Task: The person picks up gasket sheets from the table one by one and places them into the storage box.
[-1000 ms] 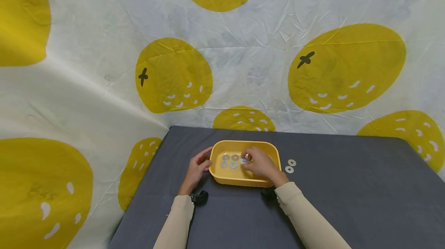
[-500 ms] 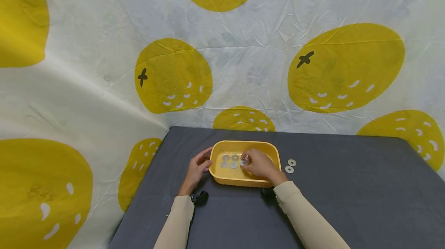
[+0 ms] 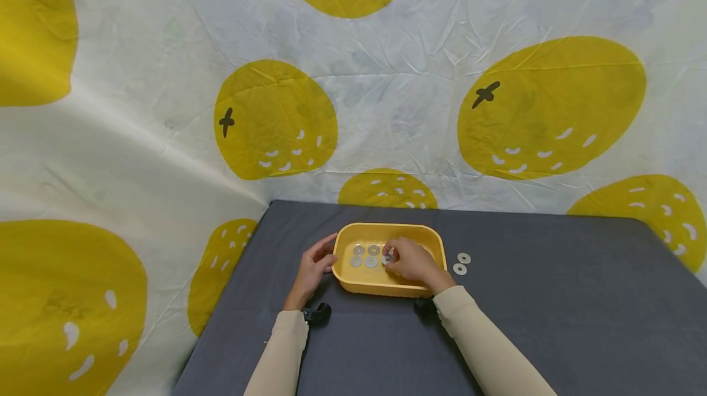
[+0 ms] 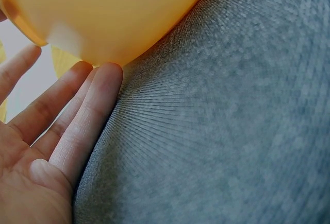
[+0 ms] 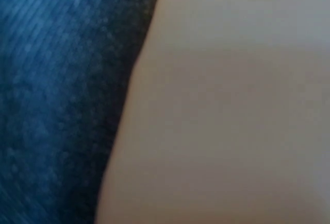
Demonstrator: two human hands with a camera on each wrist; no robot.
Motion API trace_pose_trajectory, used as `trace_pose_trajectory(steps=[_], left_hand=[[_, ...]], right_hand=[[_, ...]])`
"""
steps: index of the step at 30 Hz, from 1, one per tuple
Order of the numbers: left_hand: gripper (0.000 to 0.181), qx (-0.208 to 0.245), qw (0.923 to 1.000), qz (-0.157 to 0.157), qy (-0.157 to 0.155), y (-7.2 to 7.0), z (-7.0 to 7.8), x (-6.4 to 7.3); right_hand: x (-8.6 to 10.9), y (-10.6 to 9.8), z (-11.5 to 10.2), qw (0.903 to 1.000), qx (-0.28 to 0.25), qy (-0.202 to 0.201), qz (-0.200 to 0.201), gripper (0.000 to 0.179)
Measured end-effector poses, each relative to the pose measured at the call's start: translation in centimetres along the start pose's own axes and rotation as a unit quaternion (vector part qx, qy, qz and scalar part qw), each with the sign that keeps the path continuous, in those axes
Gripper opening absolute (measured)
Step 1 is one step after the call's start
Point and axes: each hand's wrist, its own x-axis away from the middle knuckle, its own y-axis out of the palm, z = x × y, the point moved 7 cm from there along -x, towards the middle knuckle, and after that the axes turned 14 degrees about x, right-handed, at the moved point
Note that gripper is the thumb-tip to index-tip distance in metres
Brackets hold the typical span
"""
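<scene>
A yellow plastic bin (image 3: pixel 386 290) stands on the dark grey table. Inside, several flat metal washers (image 3: pixel 371 262) lie in two short rows at its left part. My right hand (image 3: pixel 413 261) reaches into the bin and pinches another washer (image 3: pixel 387 259) between thumb and fingertips, just right of the rows. At the bin's left end my left hand (image 3: pixel 312 268) rests its fingertips on the outer wall. In the left wrist view those fingers (image 4: pixel 85 116) are nearly straight against the bin (image 4: pixel 118 18). The right wrist view holds only blurred skin and dark cloth.
Two more washers (image 3: pixel 461 263) lie on the table to the right of the bin. The grey cloth-covered table (image 3: pixel 552 298) meets a white curtain (image 3: pixel 397 120) with yellow fruit prints at the back and left.
The right hand has shifted the pinched washer very slightly toward the near side, in line with the rows. The left hand and the bin stay where they were.
</scene>
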Motion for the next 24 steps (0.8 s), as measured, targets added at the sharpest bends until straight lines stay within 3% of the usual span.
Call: trace_pose_trajectory(steps=[8,13,19,24], left_hand=[[0.054,0.001,1.0,0.0,0.002,0.1,0.2,0.1],[0.054,0.002,1.0,0.001,0.003,0.2,0.2,0.1],[0.054,0.003,1.0,0.004,0.002,0.1,0.3,0.0],[0.053,0.002,1.0,0.006,-0.001,0.1,0.2,0.0]], right_hand=[[0.1,0.1,0.0,1.0,-0.005,0.003,-0.007,0.02],[0.1,-0.3,0.2,0.9997,-0.015,0.014,0.013,0.017],[0.3,-2.1,-0.1,0.9939,-0.055,0.001,0.095,0.013],[1.6,-4.5,-0.1,0.9744,-0.105,-0.044,0.194,0.008]])
